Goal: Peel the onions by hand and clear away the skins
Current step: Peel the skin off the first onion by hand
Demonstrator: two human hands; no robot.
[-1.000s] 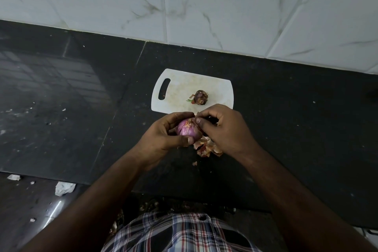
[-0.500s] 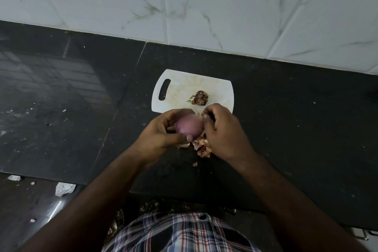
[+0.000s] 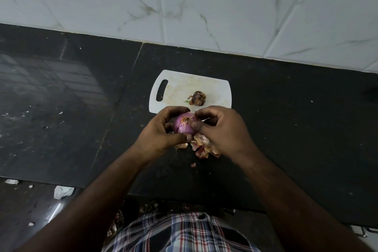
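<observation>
Onion (image 3: 185,125): we have turned it in our left hand (image 3: 161,136); half a second ago a smooth side faced up, now its papery tip faces us.
Right hand (image 3: 223,131): our fingers have shifted to pinch a strip of skin (image 3: 204,119) lifting off the onion's right side, just before the cutting board (image 3: 180,86).

Left hand (image 3: 161,137) fingers curled in grip; right hand (image 3: 223,129) fingers pinching; forearms converge at centre.
</observation>
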